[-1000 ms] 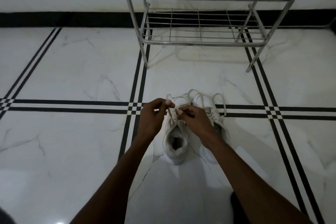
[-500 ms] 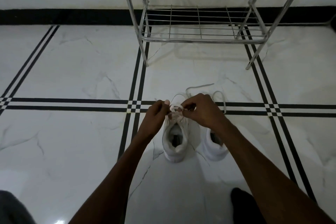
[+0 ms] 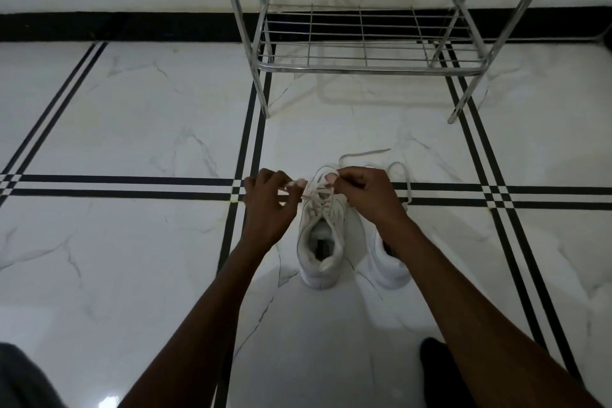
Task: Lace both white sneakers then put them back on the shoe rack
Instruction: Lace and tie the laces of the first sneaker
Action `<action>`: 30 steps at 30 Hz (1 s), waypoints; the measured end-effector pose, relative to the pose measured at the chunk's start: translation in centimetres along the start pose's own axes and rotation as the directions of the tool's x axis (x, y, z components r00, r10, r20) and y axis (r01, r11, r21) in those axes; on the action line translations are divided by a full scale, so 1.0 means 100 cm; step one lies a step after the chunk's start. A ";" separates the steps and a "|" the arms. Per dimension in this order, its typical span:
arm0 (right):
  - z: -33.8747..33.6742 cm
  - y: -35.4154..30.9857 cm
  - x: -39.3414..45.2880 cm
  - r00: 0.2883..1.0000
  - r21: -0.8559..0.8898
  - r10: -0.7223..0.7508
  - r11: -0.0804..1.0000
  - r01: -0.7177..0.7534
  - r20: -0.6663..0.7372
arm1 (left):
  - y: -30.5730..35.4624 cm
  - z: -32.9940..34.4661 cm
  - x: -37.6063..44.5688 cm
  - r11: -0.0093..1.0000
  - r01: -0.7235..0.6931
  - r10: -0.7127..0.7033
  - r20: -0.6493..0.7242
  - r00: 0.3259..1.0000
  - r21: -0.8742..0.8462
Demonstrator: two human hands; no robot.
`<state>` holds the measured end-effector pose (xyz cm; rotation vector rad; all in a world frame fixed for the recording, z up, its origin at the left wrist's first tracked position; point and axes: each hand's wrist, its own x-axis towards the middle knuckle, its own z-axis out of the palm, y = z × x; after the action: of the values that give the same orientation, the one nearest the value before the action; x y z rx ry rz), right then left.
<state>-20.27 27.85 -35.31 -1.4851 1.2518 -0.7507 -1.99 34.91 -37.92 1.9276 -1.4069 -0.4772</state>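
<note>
Two white sneakers stand side by side on the marble floor, heels toward me. The left sneaker shows its opening and crossed laces. My left hand pinches one end of its white lace at the left of the toe. My right hand pinches the other lace end just right of it, with a loop arching between the two hands. My right forearm covers most of the right sneaker; its loose lace trails on the floor beyond my right hand.
A chrome wire shoe rack with two bare shelves stands against the wall just beyond the sneakers. Black stripe lines cross the white floor. A dark foot shows at the lower right, grey cloth at the lower left corner.
My right hand has moved up and right from over the left sneaker's tongue to its toe. Both hands have drawn apart, pulling the lace taut. The right sneaker's heel has come into view.
</note>
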 end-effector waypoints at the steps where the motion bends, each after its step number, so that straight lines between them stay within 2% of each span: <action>1: 0.000 -0.003 0.000 0.997 0.067 0.077 0.995 -0.078 0.014 | 0.005 -0.006 0.000 0.987 0.073 -0.072 0.014 0.997 -0.146; 3: -0.002 -0.002 0.001 0.984 0.132 0.175 0.975 -0.178 0.036 | 0.011 -0.022 0.003 0.872 0.189 -0.176 0.071 0.982 -0.451; 5: -0.005 -0.004 0.000 0.974 0.149 0.215 0.964 -0.223 0.068 | 0.012 -0.036 0.006 0.724 0.240 -0.198 0.138 0.970 -0.647; 6: -0.006 -0.005 0.000 0.969 0.178 0.231 0.954 -0.243 0.086 | 0.012 -0.042 0.008 0.674 0.259 -0.206 0.160 0.965 -0.692; 8: -0.009 -0.007 0.003 0.960 0.269 0.261 0.922 -0.278 0.097 | 0.009 -0.050 0.009 0.659 0.283 -0.239 0.162 0.957 -0.697; 9: -0.010 -0.007 0.004 0.960 0.277 0.269 0.919 -0.280 0.078 | 0.005 -0.054 0.009 0.683 0.278 -0.249 0.143 0.958 -0.676; 10: -0.013 -0.005 0.005 0.964 0.208 0.266 0.942 -0.263 0.013 | -0.001 -0.057 0.009 0.719 0.264 -0.253 0.112 0.961 -0.643; 12: -0.021 0.009 0.006 0.966 -0.183 0.158 0.963 -0.196 -0.204 | -0.023 -0.063 0.005 0.845 0.253 -0.282 0.009 0.959 -0.471; 13: -0.026 0.019 0.005 0.951 -0.381 0.073 0.905 -0.189 -0.299 | -0.039 -0.064 0.001 0.903 0.291 -0.323 -0.052 0.945 -0.317; 15: -0.032 0.038 0.001 0.943 -0.579 -0.050 0.799 -0.161 -0.330 | -0.066 -0.062 -0.014 0.884 0.465 -0.466 -0.133 0.875 -0.039; 17: -0.030 0.050 -0.001 0.958 -0.639 -0.078 0.759 -0.123 -0.276 | -0.081 -0.055 -0.030 0.819 0.570 -0.561 -0.116 0.820 0.065; 18: -0.027 0.053 -0.001 0.959 -0.621 -0.084 0.777 -0.107 -0.270 | -0.083 -0.049 -0.034 0.811 0.579 -0.573 -0.088 0.815 0.085; 21: -0.021 0.045 -0.005 0.957 -0.472 -0.048 0.876 -0.096 -0.284 | -0.074 -0.031 -0.032 0.894 0.447 -0.446 -0.026 0.895 0.040; 22: -0.021 0.044 -0.006 0.966 -0.468 -0.107 0.884 -0.017 -0.237 | -0.069 -0.024 -0.028 0.936 0.351 -0.351 -0.028 0.936 0.015; 24: -0.018 0.044 -0.010 0.967 -0.558 -0.251 0.807 0.193 -0.029 | -0.056 -0.011 -0.022 0.993 0.117 -0.117 0.004 0.993 0.005; 26: -0.010 0.044 -0.014 0.949 -0.621 -0.257 0.718 0.314 0.182 | -0.041 0.003 -0.018 0.999 -0.044 0.047 0.134 0.990 -0.029; 28: -0.001 0.040 -0.015 0.943 -0.670 -0.207 0.665 0.331 0.261 | -0.029 0.016 -0.016 0.991 -0.104 0.121 0.232 0.965 -0.084; 30: 0.005 0.036 -0.012 0.957 -0.795 -0.118 0.534 0.287 0.266 | -0.025 0.026 -0.015 0.986 -0.146 0.162 0.271 0.949 -0.078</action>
<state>-21.29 29.31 -38.72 -2.4572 1.3710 -0.0889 -2.54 35.91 -41.69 1.7380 -1.6870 -0.7261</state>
